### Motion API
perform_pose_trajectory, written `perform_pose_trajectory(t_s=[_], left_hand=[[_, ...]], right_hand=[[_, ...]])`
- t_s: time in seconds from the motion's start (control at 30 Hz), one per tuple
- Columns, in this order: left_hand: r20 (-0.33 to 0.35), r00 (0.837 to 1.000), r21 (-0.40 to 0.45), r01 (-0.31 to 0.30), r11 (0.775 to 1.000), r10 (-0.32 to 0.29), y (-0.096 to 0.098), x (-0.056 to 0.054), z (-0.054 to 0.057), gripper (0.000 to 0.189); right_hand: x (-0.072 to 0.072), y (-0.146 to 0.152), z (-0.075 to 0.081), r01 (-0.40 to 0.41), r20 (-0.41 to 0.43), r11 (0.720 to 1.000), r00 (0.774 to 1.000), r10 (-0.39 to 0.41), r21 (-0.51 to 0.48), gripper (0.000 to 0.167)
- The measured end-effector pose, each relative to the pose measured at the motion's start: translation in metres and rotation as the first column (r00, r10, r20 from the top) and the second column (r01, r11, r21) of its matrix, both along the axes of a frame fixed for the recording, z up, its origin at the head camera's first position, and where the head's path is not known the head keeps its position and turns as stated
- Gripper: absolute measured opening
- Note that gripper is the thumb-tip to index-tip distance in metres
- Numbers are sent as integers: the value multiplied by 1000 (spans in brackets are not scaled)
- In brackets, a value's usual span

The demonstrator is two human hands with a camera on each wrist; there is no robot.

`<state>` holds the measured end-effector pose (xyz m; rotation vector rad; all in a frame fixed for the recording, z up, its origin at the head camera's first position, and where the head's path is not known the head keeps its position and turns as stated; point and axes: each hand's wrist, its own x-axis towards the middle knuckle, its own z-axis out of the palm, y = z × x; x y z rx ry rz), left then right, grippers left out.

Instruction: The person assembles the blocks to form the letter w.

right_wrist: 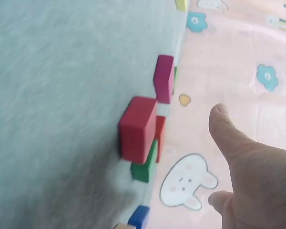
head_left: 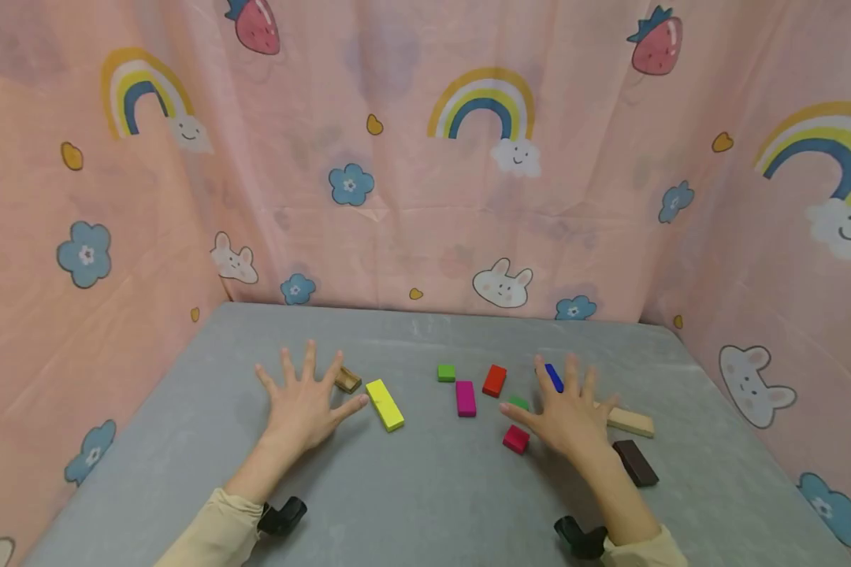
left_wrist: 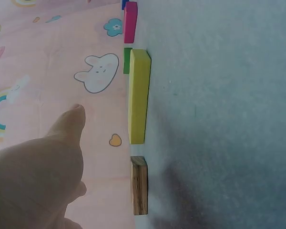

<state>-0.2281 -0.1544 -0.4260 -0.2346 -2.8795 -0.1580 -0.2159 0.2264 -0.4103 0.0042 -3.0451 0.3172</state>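
My left hand (head_left: pixel 299 411) hovers over the table's left part, fingers spread and holding nothing. Beside its thumb lies a long yellow block (head_left: pixel 385 405), and a brown wood-grained block (head_left: pixel 347 380) sits near its index finger. On the right, my right hand (head_left: pixel 569 413) is spread above several blocks, also holding nothing. A crimson block (head_left: pixel 516 439) lies below its thumb, and a green block (head_left: pixel 519 403) shows partly behind that thumb. Between its fingers a blue block (head_left: pixel 554 378) is partly hidden. A pale wooden block (head_left: pixel 629 422) and a dark brown block (head_left: pixel 636 463) lie to its right.
Between the hands lie a small bright green block (head_left: pixel 446 373), a magenta block (head_left: pixel 466 399) and a red-orange block (head_left: pixel 494 380). The grey table (head_left: pixel 411 504) ends at a pink patterned curtain (head_left: pixel 425 236) behind and on both sides. Each wrist wears a black camera mount (head_left: pixel 282 516).
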Motion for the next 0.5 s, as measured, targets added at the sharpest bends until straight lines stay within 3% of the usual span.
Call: perform_pose_trajectory(t_s=[0.5], left_hand=[[-12,1000,33,7,999,-6,0,0,1,89]], right_hand=[[-1,-34,14,-104,-71,994,992,105,20,107]])
